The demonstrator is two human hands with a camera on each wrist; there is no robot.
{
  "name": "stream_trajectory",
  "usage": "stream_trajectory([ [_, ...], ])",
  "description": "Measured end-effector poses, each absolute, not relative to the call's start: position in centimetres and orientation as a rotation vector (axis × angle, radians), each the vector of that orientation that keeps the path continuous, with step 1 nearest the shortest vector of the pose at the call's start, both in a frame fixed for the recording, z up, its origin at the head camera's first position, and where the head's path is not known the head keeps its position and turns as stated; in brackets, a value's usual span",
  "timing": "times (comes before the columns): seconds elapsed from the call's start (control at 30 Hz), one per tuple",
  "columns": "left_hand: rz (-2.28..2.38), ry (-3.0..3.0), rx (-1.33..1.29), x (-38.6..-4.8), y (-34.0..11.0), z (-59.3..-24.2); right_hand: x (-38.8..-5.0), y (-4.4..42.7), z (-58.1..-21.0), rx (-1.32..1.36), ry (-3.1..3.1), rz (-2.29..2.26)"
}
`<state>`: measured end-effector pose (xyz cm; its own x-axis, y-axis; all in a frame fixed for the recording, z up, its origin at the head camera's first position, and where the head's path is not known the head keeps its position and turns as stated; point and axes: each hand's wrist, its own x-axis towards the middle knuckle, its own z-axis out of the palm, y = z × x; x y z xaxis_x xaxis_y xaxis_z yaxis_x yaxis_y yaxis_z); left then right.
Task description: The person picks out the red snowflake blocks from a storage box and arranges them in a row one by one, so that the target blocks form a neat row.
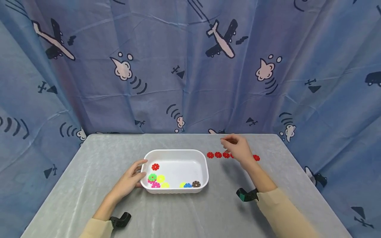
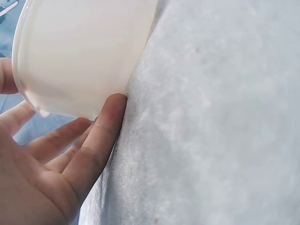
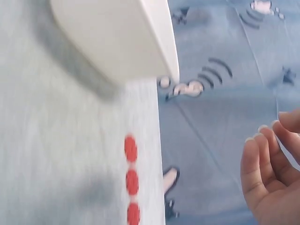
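Observation:
My left hand holds the left end of a white plastic tray, with the thumb at the rim and fingers against the outer wall. Inside the tray lie a red snowflake disc, a green disc, a brown disc, a blue disc, and some pink and yellow ones. My right hand hovers over a row of red snowflake discs right of the tray, covering part of it. Its fingers are loosely bent, and in the right wrist view nothing shows between them.
The tray and the row stand on a table under a pale grey cloth. A blue curtain printed with planes hangs behind the table and at both sides. Black wrist cameras are strapped at both wrists.

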<state>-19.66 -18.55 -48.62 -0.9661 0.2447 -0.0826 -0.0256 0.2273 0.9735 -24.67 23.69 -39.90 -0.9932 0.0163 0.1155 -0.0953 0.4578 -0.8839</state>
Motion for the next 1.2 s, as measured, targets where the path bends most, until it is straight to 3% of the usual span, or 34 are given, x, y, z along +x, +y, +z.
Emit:
stream_trajectory([
  [0.77,1.819,2.260,0.205,-19.6,-18.7,-48.4,-24.0,10.8,-42.1,0.347,-2.559,1.687],
  [1.2,1.850,2.258,0.213,-19.8,-18.5,-48.9,-24.7,6.5,-44.0,0.449,-2.723,1.570],
])
